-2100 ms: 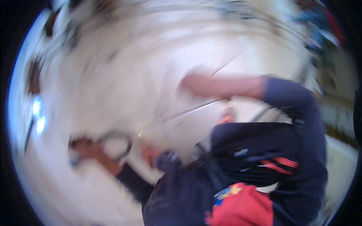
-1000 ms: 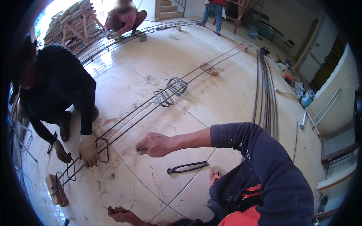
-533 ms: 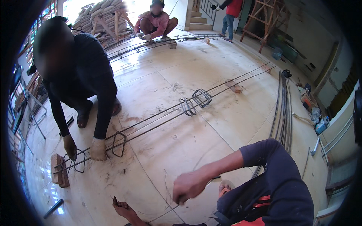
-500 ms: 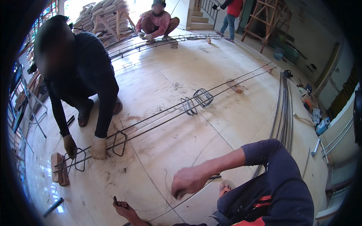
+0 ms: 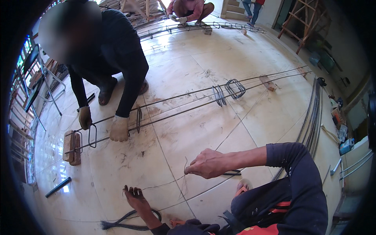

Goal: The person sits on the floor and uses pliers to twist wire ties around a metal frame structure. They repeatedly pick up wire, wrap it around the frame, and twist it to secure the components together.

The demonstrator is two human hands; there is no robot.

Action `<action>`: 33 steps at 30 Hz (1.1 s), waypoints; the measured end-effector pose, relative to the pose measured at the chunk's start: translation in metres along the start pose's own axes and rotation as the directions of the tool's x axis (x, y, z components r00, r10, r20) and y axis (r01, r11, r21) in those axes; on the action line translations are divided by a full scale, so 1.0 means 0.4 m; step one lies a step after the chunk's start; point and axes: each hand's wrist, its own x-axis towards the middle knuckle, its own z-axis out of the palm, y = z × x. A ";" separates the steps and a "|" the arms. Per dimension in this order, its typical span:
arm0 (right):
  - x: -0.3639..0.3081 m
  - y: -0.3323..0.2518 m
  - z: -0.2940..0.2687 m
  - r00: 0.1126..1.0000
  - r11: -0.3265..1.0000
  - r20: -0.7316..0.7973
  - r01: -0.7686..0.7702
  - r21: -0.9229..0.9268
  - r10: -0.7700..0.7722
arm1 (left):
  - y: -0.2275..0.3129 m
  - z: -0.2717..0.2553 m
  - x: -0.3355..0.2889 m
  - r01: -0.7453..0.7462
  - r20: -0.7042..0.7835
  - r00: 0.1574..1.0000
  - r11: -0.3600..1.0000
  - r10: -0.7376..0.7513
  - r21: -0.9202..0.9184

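Tie wire (image 5: 163, 183): thin, dark, wavy metal, spanning from the left hand (image 5: 137, 197) to the right hand (image 5: 207, 163) over glossy cream tiles (image 5: 192, 135).
Wire bundle (image 5: 113, 224): black, looped, beside the left forearm (image 5: 147, 215).
Right pose: elbow bent, knuckles up, fingertips clamped on the wire.
Left pose: palm upward, fingers curled around it.

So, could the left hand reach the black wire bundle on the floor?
Probably yes: the wire bundle lies close by, only the left forearm crossing it, though the left hand seems to hold a thin wire.
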 end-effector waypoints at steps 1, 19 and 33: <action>0.004 -0.003 0.009 1.000 1.000 -0.018 0.016 0.007 -0.016 | -0.006 0.017 -0.022 0.015 -0.017 1.000 0.998 -0.014 0.055; 0.007 0.056 0.079 0.999 0.996 0.028 -0.036 0.082 0.034 | 0.015 -0.002 -0.054 -0.131 -0.006 0.991 0.983 0.132 -0.124; 0.019 0.026 0.075 0.975 0.992 0.191 -0.097 -0.076 0.110 | -0.100 0.047 -0.181 0.082 0.280 0.956 0.996 -0.090 0.043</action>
